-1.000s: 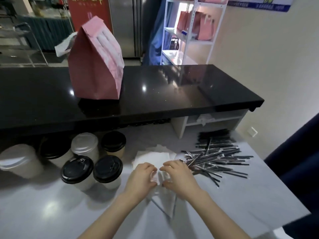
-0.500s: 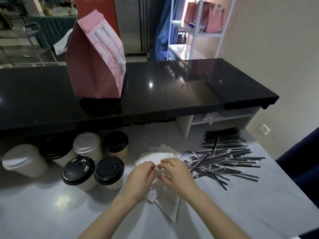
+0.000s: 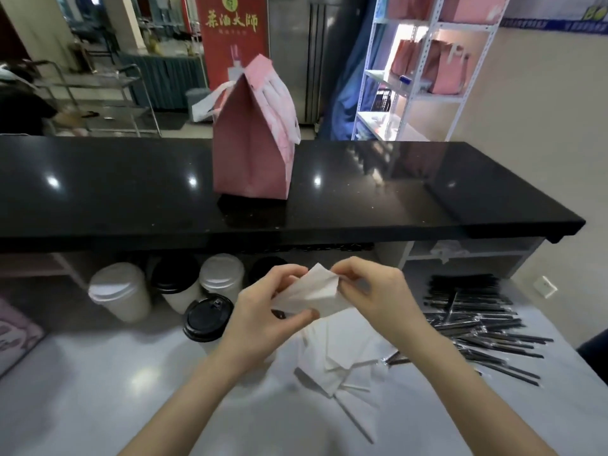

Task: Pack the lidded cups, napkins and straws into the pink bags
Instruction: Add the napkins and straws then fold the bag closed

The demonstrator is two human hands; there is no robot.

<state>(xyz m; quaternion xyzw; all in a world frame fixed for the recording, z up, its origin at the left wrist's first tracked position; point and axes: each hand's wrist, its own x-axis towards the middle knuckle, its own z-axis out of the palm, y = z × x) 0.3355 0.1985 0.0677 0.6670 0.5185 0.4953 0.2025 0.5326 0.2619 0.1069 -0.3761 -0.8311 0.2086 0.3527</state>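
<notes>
My left hand (image 3: pixel 263 311) and my right hand (image 3: pixel 371 291) both pinch a white napkin (image 3: pixel 312 292), held up above the grey table (image 3: pixel 98 390). Under them lies a loose pile of napkins (image 3: pixel 339 353). A heap of black wrapped straws (image 3: pixel 477 320) spreads to the right. Several lidded cups stand at the left: one with a black lid (image 3: pixel 207 319) nearest, white-lidded ones (image 3: pixel 120 291) behind it. A pink bag (image 3: pixel 255 156) with white handles stands closed on the black counter (image 3: pixel 394 199).
The raised black counter runs across the back of the table, cups partly tucked under it. More pink bags (image 3: pixel 437 65) sit on a white shelf unit behind. A pink item (image 3: pixel 16 330) shows at the left edge. A red banner (image 3: pixel 232 34) stands beyond.
Both hands have lifted a napkin off the pile and raised it above the table. The view has swung so the bag now sits mid-frame.
</notes>
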